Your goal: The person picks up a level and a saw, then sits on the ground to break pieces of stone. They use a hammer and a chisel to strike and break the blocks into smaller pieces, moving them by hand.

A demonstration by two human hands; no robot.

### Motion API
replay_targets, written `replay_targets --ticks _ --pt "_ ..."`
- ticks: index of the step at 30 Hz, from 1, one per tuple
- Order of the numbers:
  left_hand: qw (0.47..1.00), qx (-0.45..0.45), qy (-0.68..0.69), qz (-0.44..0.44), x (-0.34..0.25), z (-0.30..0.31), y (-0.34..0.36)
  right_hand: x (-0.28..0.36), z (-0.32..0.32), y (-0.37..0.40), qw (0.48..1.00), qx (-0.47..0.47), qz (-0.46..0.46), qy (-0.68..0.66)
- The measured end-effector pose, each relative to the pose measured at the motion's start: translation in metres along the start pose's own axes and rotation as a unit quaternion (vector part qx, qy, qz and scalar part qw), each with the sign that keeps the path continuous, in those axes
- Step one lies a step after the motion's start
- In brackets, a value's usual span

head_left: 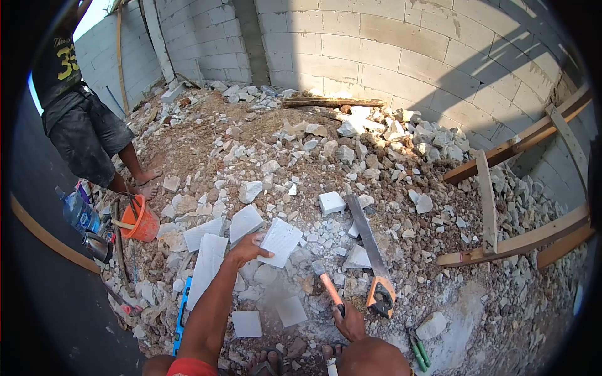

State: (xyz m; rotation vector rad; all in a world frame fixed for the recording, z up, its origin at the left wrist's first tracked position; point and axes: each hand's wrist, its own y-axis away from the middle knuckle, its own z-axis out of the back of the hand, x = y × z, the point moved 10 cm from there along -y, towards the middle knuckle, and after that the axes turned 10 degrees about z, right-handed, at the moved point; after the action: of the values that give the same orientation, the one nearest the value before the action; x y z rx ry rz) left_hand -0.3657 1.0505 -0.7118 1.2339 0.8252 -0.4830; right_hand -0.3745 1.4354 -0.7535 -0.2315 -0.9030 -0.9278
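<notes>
My left hand [248, 249] grips the lower left edge of a white block piece [280, 242], thumb on its face. My right hand [350, 323] is wrapped round the handle of a hammer [328, 287] with an orange shaft, its head pointing up and left toward the block piece but apart from it. Other cut white blocks [246, 223] lie just left of my left hand, and a long one [207, 269] rests beside my forearm. Two flat pieces [247, 324] lie near my feet. A handsaw [370, 241] with an orange and black handle lies right of the hammer.
Rubble [269, 150] covers the ground up to a block wall [376, 47]. A person [84, 119] stands at the upper left near an orange bucket [143, 220] and a water bottle [78, 212]. A blue level [182, 316] lies left; a wooden frame [489, 203] stands right.
</notes>
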Motion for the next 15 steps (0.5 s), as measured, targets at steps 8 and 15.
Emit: replay_targets --ticks 8,15 --pt "0.997 0.040 0.006 -0.058 -0.138 0.064 0.027 0.040 0.037 0.062 0.997 -0.007 0.071 0.033" --pt "0.956 0.010 0.202 -0.212 -0.115 0.163 -0.065 0.073 0.127 0.137 0.992 -0.124 0.028 -0.022"
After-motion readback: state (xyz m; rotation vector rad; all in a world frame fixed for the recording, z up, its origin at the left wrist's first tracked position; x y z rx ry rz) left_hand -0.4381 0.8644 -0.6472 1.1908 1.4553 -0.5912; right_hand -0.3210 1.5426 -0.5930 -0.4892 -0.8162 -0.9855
